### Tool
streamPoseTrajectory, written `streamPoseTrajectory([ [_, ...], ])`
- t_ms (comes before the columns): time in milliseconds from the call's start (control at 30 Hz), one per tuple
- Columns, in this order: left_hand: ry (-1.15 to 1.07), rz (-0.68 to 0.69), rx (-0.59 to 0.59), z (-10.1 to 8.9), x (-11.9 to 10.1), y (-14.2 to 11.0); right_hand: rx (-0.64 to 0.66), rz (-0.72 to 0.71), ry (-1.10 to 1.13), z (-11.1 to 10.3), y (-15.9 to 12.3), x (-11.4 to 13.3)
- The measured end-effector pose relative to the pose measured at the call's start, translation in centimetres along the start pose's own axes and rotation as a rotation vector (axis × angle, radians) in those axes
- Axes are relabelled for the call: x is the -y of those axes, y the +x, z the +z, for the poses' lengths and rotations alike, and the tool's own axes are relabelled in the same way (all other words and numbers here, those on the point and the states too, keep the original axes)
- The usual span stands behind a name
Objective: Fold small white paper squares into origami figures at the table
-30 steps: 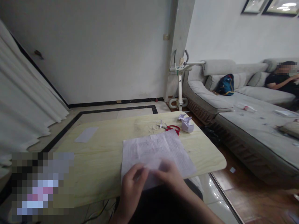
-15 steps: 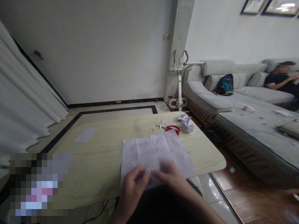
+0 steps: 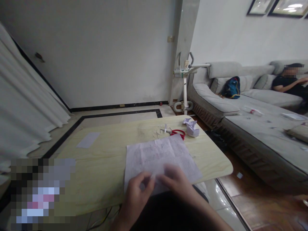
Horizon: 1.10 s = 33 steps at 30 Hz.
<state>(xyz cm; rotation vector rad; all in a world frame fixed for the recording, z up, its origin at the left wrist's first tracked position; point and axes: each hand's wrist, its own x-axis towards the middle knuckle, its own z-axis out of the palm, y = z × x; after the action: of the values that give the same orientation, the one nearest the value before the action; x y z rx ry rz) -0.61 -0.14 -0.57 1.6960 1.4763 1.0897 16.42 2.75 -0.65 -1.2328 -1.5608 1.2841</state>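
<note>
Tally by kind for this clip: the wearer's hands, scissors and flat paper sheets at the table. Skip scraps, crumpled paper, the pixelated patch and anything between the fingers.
Hands, left hand and right hand: 2
Red-handled scissors: 1
Flat sheets, large printed sheet and smaller sheet: 2
Total: 5
</note>
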Motion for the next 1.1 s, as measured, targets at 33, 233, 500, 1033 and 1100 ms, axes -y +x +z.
streamPoseTrajectory([
  [33,0.017,-0.003,0.012,0.0,0.0,0.0,-0.031,-0.019,-0.021,0.0,-0.1,-0.2],
  [233,-0.094,-0.06,0.044,-0.1,-0.6,-0.2,-0.054,-0.062,-0.067,-0.1,-0.3,-0.4],
  [500,0.042,0.005,0.037,0.0,0.5,-0.5,-0.037,-0.049,-0.1,-0.7,-1.0,0.0],
  [1033,-0.091,-0.098,0.129,0.2,-0.8,-0.4,-0.058,-0.154,-0.256,-0.7,-0.6,0.9],
  [1100,-0.113,-0.106,0.122,0.2,-0.8,-0.4,-0.053,-0.147,-0.237,-0.8,-0.6,1.1],
])
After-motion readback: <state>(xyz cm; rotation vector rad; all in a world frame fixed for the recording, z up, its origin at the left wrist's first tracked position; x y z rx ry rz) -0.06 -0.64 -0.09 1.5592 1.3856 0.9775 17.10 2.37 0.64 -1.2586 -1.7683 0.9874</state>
